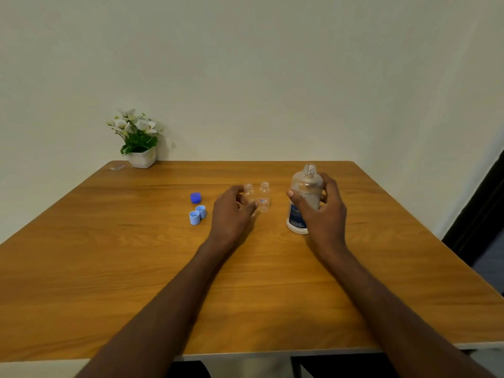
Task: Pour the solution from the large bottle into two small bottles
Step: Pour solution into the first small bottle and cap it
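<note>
The large clear bottle (305, 192) with a blue label stands uncapped on the wooden table (109, 255), right of centre. My right hand (323, 211) wraps around its side, thumb on the front. Two small clear bottles stand uncapped side by side in the middle. My left hand (231, 214) curls around the left small bottle (248, 193), fingers touching it. The right small bottle (264, 197), with a small red label, stands free just beside my left fingertips.
A dark blue cap (196, 198) and two light blue caps (197, 214) lie left of my left hand. A potted white flower (137, 140) stands at the table's far left corner by the wall. A dark doorway is at the right edge.
</note>
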